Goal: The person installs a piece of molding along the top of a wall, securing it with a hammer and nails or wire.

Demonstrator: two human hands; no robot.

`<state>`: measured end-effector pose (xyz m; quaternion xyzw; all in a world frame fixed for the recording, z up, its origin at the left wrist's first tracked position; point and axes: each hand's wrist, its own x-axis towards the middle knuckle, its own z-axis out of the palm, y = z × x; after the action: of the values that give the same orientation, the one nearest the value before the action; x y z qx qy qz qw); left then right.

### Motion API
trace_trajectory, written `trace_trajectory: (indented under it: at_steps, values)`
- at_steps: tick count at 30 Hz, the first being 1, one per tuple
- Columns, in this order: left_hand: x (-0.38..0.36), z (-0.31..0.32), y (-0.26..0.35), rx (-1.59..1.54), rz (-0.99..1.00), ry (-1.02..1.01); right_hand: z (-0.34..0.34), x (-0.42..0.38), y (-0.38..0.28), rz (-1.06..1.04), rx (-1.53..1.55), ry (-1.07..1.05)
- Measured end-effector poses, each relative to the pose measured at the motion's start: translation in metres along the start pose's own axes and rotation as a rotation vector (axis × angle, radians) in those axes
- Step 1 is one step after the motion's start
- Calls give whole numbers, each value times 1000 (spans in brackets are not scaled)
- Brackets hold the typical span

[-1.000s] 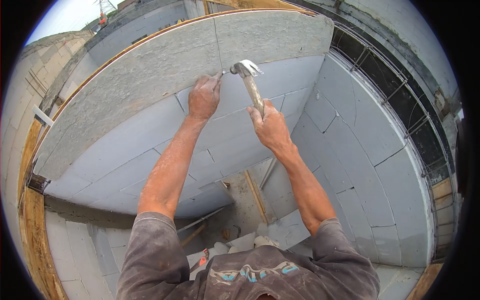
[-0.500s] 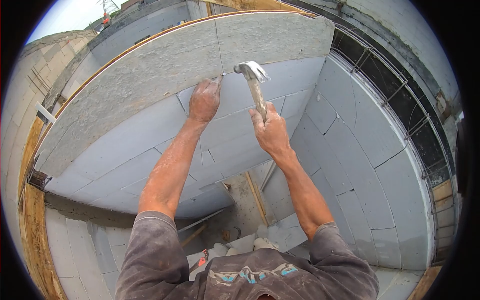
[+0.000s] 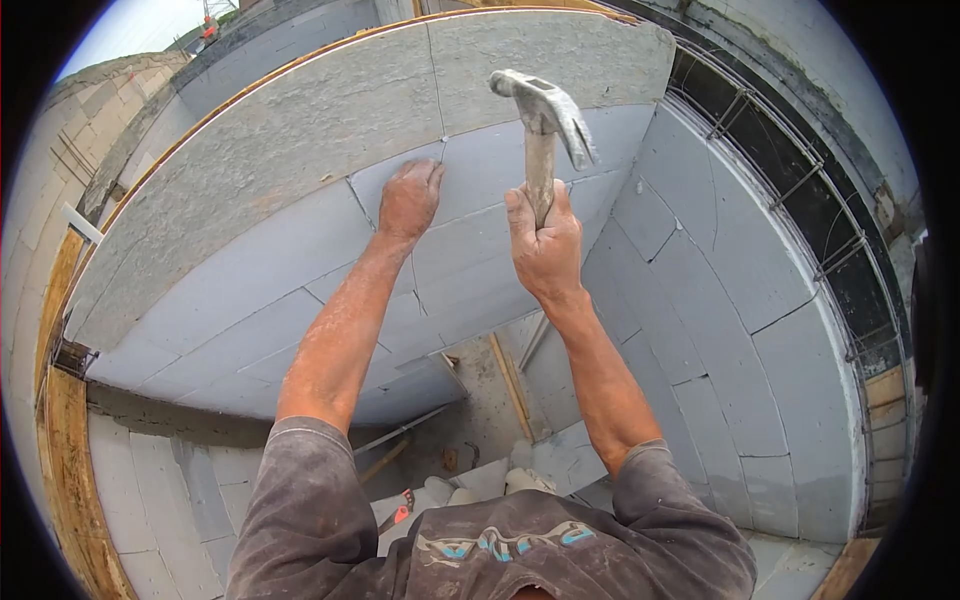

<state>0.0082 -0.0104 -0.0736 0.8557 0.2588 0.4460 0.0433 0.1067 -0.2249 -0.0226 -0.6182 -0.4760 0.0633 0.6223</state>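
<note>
While the claw hammer [image 3: 541,130] is held up before the rough grey band, its head is uppermost, striking face to the left, claw to the right and angled downward. Wooden handle [image 3: 540,165]: pale, worn, nearly upright. Right hand [image 3: 548,245]: closed round the lower handle, thumb lying along it. Left hand [image 3: 410,200]: apart from the hammer, raised just below the band, fingers bunched together; whether anything small is held between them cannot be told.

Rough grey band [image 3: 330,110]: one, curved in the wide view, with a thin dark crack [image 3: 436,80] running down to its lower edge, close to the left fingertips. Pale block wall [image 3: 250,280]: smooth, dark-jointed, beneath the band. Second block wall [image 3: 720,330]: to the right, meeting the first at a corner. Wire reinforcement [image 3: 790,185]: set in a dark channel beyond the second wall's edge. Timber [image 3: 70,480]: upright at far left, weathered. Plank [image 3: 511,388]: lying down below, between the forearms. Tool with a red part [image 3: 402,511]: near the shirt; type unclear. Dark shirt [image 3: 480,560]: dusty, with a pale and blue print.
</note>
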Motion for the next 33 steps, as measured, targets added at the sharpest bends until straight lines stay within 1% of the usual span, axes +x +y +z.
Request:
trace_trajectory:
  at_steps: [2,5,7,8,11,14,17,18,19,20,23,26,29,32,33]
  values:
    - [4,-3,2,3,1,-5,8,9,6,-289,125,150]
    - [4,-4,3,-2,3,-5,14,19,35,166,-513,-304]
    - [-10,-2,4,-11,-5,-11,12,-3,63,195,-468,-298]
    - [2,0,1,-10,-3,25,10,6,69,170,-452,-290]
    - [1,1,-1,-33,-22,3,4,-1,18,141,-171,-140]
    - [1,0,-1,-22,4,17,14,5,5,-93,65,92]
    - [1,-2,1,-13,-32,-24,22,19,44,135,-428,-255]
    - [-1,-3,4,-12,-58,-36,22,13,60,140,-422,-266]
    - [-10,-4,6,-7,-73,-65,22,0,77,158,-405,-267]
    - [2,-4,5,-1,-84,-52,22,9,83,134,-398,-267]
    - [0,-1,2,-26,-94,-34,19,-2,37,120,-150,-105]
    - [-1,0,0,-17,-25,1,35,5,52,-168,-29,57]
    - [1,-4,4,17,-70,-59,40,17,90,58,-401,-184]
    - [0,0,3,25,-106,-41,26,10,65,161,-237,-160]
    - [-6,0,4,16,-109,-52,25,3,56,140,-161,-104]
